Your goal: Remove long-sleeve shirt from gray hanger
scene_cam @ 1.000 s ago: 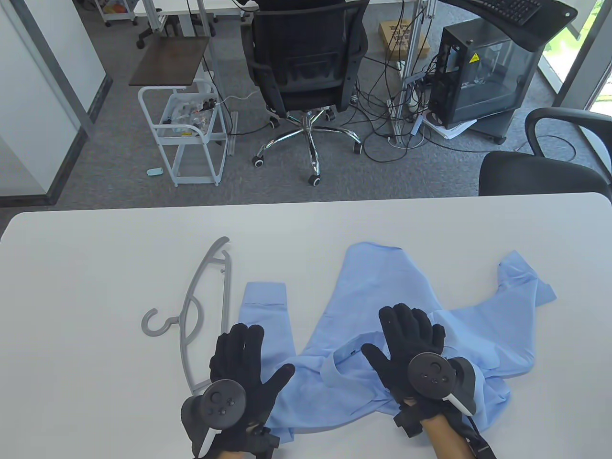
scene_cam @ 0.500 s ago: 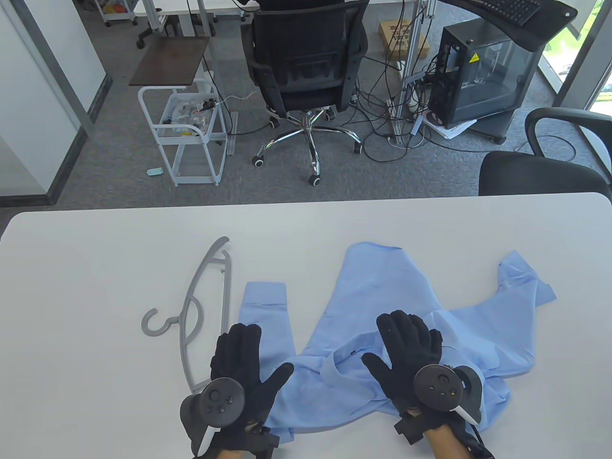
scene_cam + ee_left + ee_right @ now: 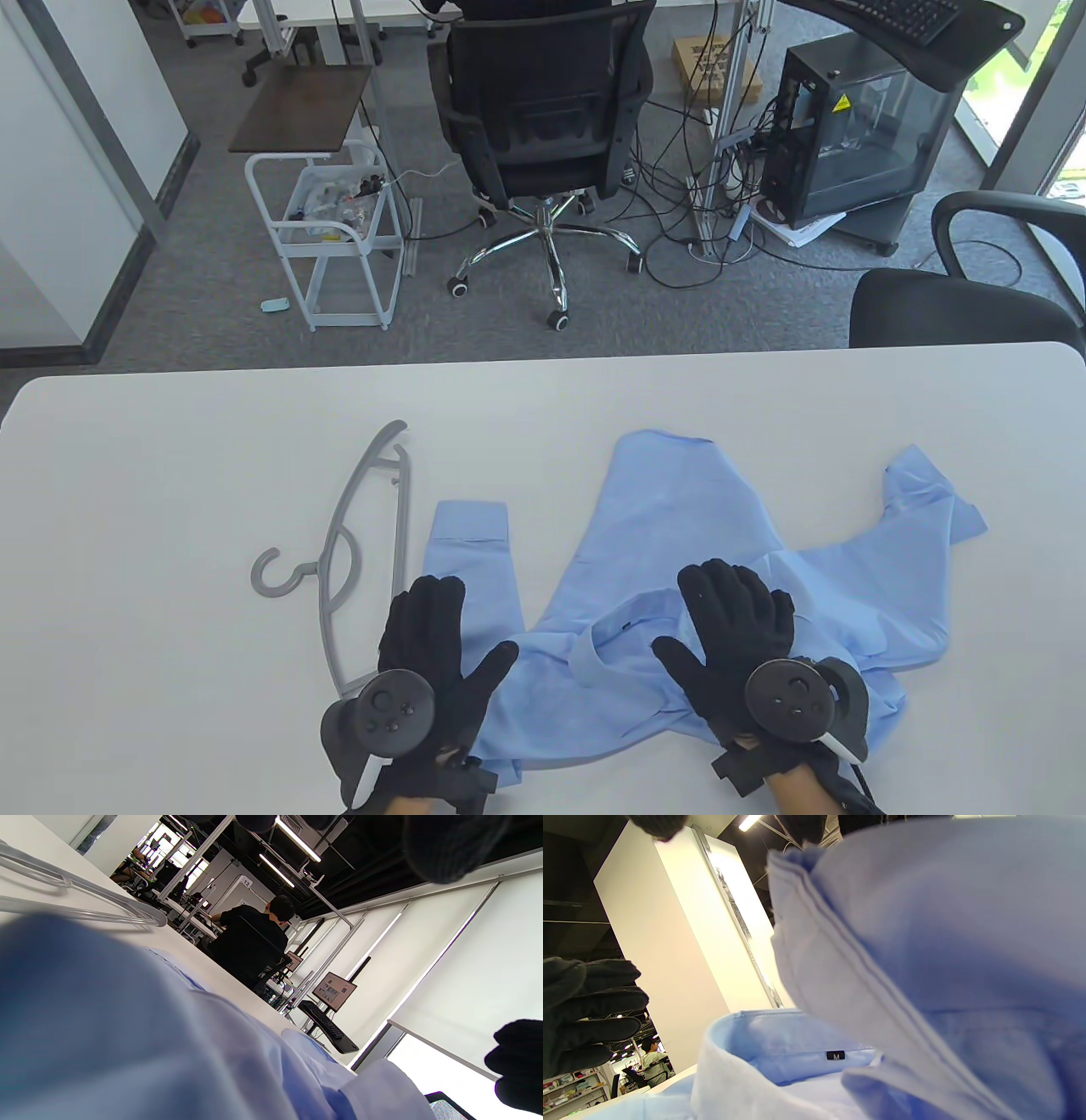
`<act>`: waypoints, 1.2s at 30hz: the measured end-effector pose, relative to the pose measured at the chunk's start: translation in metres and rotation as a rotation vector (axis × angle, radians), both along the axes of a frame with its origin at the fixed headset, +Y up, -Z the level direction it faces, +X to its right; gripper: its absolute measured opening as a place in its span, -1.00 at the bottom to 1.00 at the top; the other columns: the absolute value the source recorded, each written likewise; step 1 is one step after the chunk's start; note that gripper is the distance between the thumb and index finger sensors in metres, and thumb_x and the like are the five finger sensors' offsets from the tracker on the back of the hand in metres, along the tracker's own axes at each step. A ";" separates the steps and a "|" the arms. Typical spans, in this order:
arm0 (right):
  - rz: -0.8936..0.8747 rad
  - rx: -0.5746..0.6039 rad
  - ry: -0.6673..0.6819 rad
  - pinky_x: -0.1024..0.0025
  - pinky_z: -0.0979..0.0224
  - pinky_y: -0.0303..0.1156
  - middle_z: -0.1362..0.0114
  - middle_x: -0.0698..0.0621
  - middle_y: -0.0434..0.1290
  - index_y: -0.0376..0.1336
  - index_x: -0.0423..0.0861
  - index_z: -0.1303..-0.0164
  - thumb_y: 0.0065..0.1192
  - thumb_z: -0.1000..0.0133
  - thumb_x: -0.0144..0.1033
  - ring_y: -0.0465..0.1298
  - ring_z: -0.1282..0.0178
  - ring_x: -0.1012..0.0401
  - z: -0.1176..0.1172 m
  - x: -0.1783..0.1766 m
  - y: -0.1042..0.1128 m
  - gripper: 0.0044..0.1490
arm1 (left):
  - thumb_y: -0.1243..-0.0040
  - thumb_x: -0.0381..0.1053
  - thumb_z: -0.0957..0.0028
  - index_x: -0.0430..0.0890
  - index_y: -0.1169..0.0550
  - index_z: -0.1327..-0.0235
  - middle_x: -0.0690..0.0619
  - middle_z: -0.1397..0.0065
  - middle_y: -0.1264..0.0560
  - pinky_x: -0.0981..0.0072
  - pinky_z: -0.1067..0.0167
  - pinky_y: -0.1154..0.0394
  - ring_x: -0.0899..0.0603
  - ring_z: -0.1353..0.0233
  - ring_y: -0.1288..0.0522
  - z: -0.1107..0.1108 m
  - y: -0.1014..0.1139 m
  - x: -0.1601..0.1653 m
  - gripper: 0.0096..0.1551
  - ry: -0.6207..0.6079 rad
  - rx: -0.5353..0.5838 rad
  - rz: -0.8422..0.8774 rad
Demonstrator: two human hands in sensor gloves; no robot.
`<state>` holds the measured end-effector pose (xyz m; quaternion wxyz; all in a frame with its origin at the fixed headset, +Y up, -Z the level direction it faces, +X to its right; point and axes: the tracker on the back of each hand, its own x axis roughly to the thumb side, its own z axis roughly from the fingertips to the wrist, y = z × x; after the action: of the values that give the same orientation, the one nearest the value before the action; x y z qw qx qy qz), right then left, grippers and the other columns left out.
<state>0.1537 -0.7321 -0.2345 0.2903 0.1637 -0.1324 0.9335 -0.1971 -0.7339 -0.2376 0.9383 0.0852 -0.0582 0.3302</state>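
Both hands, left hand (image 3: 433,632) and right hand (image 3: 736,624), lie flat with fingers spread on the soft, limp shirt (image 3: 679,526) lower centre, gripping nothing; collar's the firmest hold.

Your view is filled by the shirt (image 3: 925,942); its collar (image 3: 746,1043) sits at six o'clock, the left hand (image 3: 581,1010) at nine.

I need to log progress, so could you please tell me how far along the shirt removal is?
Done: the gray hanger lies bare on the table, beside the blue shirt, no part inside it. In hand: the left hand and right hand rest flat, fingers spread, on the shirt. Left: nothing visible; the removal looks complete.
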 end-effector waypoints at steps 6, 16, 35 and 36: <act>0.002 -0.001 0.006 -0.70 -0.39 -0.27 -0.77 -0.40 -0.02 -0.05 -0.18 -0.81 0.01 -0.31 0.32 -0.05 -0.67 -0.52 0.000 -0.001 -0.001 0.07 | -0.15 0.54 -0.01 0.09 -0.04 -0.72 -0.16 -0.79 0.03 -0.48 -0.52 0.03 -0.57 -0.71 0.05 -0.001 -0.001 0.001 0.13 -0.011 -0.010 0.002; 0.015 -0.013 0.014 -0.69 -0.40 -0.27 -0.77 -0.40 -0.02 -0.06 -0.18 -0.81 0.01 -0.31 0.32 -0.06 -0.67 -0.52 0.000 -0.004 -0.001 0.07 | -0.15 0.53 -0.01 0.09 -0.04 -0.72 -0.16 -0.79 0.03 -0.48 -0.52 0.04 -0.57 -0.71 0.05 -0.001 -0.002 0.001 0.12 -0.014 -0.020 -0.006; 0.026 -0.028 0.007 -0.69 -0.40 -0.28 -0.78 -0.38 -0.04 -0.07 -0.17 -0.82 0.01 -0.31 0.32 -0.07 -0.69 -0.51 -0.004 -0.004 -0.002 0.07 | -0.14 0.52 -0.02 0.08 -0.05 -0.72 -0.16 -0.79 0.03 -0.50 -0.49 0.11 -0.57 -0.71 0.05 -0.003 -0.004 0.002 0.11 -0.023 -0.035 -0.001; 0.029 -0.030 0.009 -0.69 -0.41 -0.28 -0.78 -0.38 -0.04 -0.07 -0.17 -0.82 0.00 -0.31 0.32 -0.07 -0.69 -0.51 -0.004 -0.005 -0.002 0.07 | -0.14 0.52 -0.02 0.08 -0.05 -0.72 -0.16 -0.79 0.03 -0.50 -0.49 0.11 -0.57 -0.71 0.05 -0.003 -0.004 0.002 0.11 -0.023 -0.036 0.000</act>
<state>0.1490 -0.7341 -0.2389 0.2800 0.1656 -0.1144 0.9387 -0.1948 -0.7376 -0.2408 0.9389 0.0645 -0.0633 0.3320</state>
